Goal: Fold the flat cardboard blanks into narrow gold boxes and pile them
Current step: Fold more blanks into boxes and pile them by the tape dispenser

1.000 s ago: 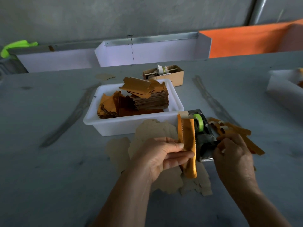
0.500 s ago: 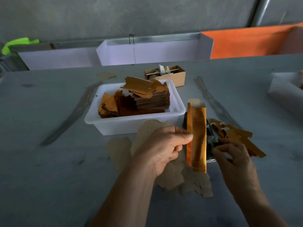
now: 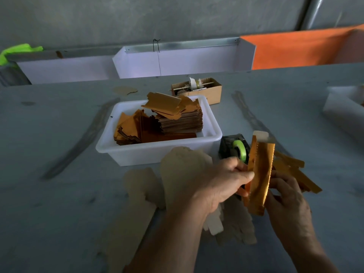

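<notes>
Over table (image 3: 59, 194), gold box (image 3: 260, 174) now meets right hand (image 3: 285, 201).

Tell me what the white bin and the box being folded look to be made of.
White bin: likely moulded plastic, with a smooth, slightly translucent wall and a rolled rim. Gold box, held between left hand and right hand: thin card with a shiny metallic gold face; the pale end flap suggests an uncoated inside.

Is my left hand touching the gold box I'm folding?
Touching. The head view shows the left hand pinching the gold box along its left edge.
</notes>
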Action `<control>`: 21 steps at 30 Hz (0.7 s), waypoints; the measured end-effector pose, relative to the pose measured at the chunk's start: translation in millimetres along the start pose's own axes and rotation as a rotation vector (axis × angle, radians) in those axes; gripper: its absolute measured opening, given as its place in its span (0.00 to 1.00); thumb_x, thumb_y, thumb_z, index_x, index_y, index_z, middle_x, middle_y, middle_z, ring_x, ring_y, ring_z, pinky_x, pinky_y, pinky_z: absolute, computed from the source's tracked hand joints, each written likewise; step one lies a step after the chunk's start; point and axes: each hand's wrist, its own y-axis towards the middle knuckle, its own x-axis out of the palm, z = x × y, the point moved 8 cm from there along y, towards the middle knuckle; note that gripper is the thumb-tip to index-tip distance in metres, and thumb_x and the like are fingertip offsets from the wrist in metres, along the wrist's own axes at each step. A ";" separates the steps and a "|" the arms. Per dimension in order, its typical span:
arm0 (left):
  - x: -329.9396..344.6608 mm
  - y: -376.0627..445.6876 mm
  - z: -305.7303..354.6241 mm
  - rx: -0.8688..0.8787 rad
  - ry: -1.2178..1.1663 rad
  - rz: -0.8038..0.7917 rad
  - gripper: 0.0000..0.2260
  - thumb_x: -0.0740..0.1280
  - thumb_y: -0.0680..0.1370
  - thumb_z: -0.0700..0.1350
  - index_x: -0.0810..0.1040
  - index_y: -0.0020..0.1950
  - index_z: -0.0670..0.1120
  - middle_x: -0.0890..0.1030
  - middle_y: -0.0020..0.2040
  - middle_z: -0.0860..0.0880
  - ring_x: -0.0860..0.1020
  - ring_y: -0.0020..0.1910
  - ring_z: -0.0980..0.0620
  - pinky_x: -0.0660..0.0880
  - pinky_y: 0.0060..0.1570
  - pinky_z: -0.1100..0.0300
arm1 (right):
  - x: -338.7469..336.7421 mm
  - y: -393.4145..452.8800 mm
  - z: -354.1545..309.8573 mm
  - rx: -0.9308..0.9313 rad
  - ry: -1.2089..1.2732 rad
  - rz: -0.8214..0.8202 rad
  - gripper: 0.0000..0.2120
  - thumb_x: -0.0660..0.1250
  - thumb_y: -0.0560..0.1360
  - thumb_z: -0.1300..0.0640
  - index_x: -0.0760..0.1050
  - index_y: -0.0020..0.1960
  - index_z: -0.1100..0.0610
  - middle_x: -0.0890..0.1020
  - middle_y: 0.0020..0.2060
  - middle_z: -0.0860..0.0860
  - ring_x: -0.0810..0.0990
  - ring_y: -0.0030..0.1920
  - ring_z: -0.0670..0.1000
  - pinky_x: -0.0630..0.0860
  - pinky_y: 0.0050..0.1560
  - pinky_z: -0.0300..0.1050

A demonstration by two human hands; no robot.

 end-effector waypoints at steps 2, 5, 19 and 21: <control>-1.5 3.5 -2.9 -0.003 0.014 0.007 0.05 0.63 0.80 0.41 0.72 0.44 0.48 0.77 0.43 0.49 0.77 0.43 0.53 0.77 0.45 0.60 | 0.2 1.5 1.0 -0.005 0.013 -0.019 0.06 0.69 0.72 0.63 0.78 0.38 0.54 0.74 0.50 0.44 0.76 0.46 0.46 0.69 0.35 0.28; -2.2 5.5 -4.1 0.015 0.056 -0.010 0.06 0.63 0.80 0.41 0.71 0.44 0.48 0.76 0.43 0.49 0.77 0.44 0.53 0.77 0.47 0.58 | -0.7 1.7 1.1 -0.008 0.007 -0.027 0.07 0.69 0.72 0.63 0.77 0.37 0.53 0.74 0.50 0.44 0.76 0.44 0.42 0.68 0.35 0.28; -7.4 8.8 -11.1 -0.012 -0.084 0.059 0.06 0.67 0.77 0.41 0.75 0.41 0.49 0.79 0.38 0.51 0.78 0.37 0.55 0.78 0.41 0.60 | -24.2 3.3 0.8 -0.048 0.096 0.057 0.12 0.67 0.73 0.65 0.75 0.38 0.48 0.78 0.51 0.50 0.77 0.45 0.35 0.73 0.41 0.26; -12.4 6.1 -10.4 -0.027 -0.204 0.068 0.07 0.68 0.76 0.40 0.76 0.39 0.48 0.79 0.37 0.52 0.75 0.34 0.56 0.73 0.33 0.65 | -42.8 3.0 -9.1 -0.134 0.139 0.103 0.13 0.67 0.75 0.60 0.75 0.40 0.42 0.77 0.52 0.52 0.74 0.48 0.30 0.68 0.45 0.21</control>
